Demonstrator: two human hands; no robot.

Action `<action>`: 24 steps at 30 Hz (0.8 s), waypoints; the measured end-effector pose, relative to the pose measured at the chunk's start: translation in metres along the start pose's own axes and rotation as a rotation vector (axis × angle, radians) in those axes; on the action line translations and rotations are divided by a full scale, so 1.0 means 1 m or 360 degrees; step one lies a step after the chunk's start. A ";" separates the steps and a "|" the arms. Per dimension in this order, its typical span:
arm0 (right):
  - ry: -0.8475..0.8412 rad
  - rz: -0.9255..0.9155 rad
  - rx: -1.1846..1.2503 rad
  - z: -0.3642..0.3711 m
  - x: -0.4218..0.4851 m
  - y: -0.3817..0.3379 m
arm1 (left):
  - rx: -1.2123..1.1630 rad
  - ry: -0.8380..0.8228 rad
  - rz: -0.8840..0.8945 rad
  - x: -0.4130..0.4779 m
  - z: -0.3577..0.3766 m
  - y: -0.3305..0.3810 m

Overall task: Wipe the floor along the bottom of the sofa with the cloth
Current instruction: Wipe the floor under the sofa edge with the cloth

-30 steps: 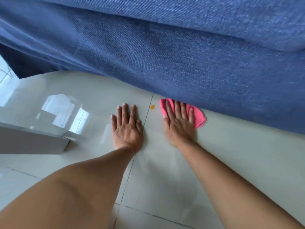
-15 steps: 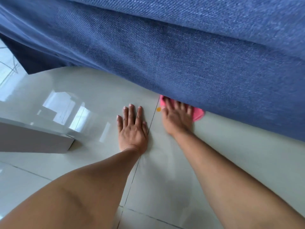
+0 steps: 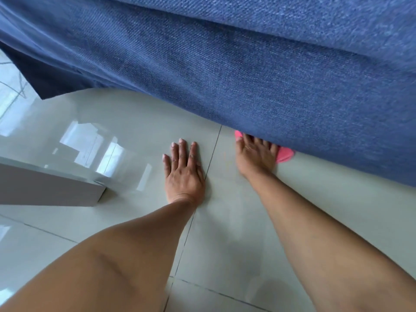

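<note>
A blue fabric sofa (image 3: 258, 70) fills the upper part of the view, its bottom edge running down to the right over glossy pale floor tiles (image 3: 139, 122). My right hand (image 3: 254, 158) presses a pink cloth (image 3: 284, 153) flat on the floor at the sofa's base. The fingertips and most of the cloth are hidden under the sofa edge. My left hand (image 3: 183, 171) lies flat on the tile beside it, fingers spread, holding nothing.
A low white block-like piece of furniture (image 3: 49, 188) stands on the floor at the left. A dark grout line (image 3: 211, 154) runs between my two hands. Window light reflects on the tiles at the left.
My right hand has pushed the cloth further under the sofa edge, so less pink shows. A small orange spot near the grout line is gone from sight. The left hand stays planted.
</note>
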State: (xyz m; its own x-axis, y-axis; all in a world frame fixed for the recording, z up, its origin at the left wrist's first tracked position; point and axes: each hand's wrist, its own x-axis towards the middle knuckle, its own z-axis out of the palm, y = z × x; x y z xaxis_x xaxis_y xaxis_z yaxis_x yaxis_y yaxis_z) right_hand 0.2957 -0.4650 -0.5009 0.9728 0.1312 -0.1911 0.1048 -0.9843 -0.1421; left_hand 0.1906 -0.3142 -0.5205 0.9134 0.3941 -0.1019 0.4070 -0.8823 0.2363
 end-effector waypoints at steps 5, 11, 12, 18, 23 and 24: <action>-0.0037 -0.0694 -0.0080 0.021 -0.075 -0.028 | -0.0041 -0.0042 0.0014 -0.001 -0.003 -0.002; 0.0000 -0.0458 -0.0198 0.007 -0.078 0.093 | -0.0004 0.0009 0.0009 -0.001 -0.002 -0.001; 0.0013 -0.0227 -0.0210 0.004 -0.060 0.098 | -0.0001 0.0013 0.0006 -0.001 -0.001 -0.001; 0.0005 -0.0066 -0.0061 0.006 -0.011 0.007 | 0.0040 0.0000 0.0018 0.000 -0.001 -0.001; -0.0116 -0.0832 -0.0125 0.021 -0.122 0.018 | -0.0019 -0.0032 0.0007 -0.001 -0.004 0.000; -0.0147 -0.0923 -0.0153 0.020 -0.143 0.046 | -0.0046 -0.0026 0.0006 -0.002 -0.006 0.000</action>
State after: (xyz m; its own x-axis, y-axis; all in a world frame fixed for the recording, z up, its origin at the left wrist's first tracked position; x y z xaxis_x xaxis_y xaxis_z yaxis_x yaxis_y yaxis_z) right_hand 0.1573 -0.5264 -0.4998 0.7296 0.6561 -0.1931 0.6361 -0.7547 -0.1606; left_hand 0.1893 -0.3136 -0.5145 0.9149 0.3865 -0.1164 0.4036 -0.8759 0.2643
